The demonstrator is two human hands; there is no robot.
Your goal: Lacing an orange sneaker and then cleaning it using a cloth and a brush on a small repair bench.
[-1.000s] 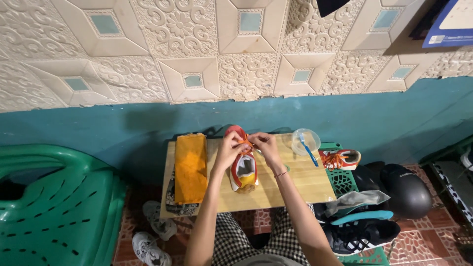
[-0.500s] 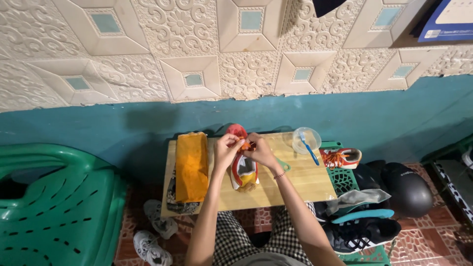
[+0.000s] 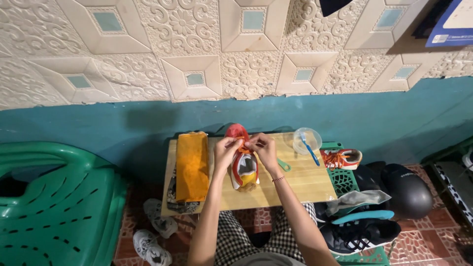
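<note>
Head view, left to right: a green plastic chair (image 3: 54, 207) stands beside a small wooden table (image 3: 305, 182), where a folded orange cloth (image 3: 192, 165) lies. At the table's middle sits a red and orange shoe (image 3: 244, 165); the left hand (image 3: 225, 150) and right hand (image 3: 263, 148) pinch its orange laces (image 3: 245, 146) above the tongue. Further right rests a clear cup (image 3: 306, 140) with a blue brush (image 3: 310, 151).
</note>
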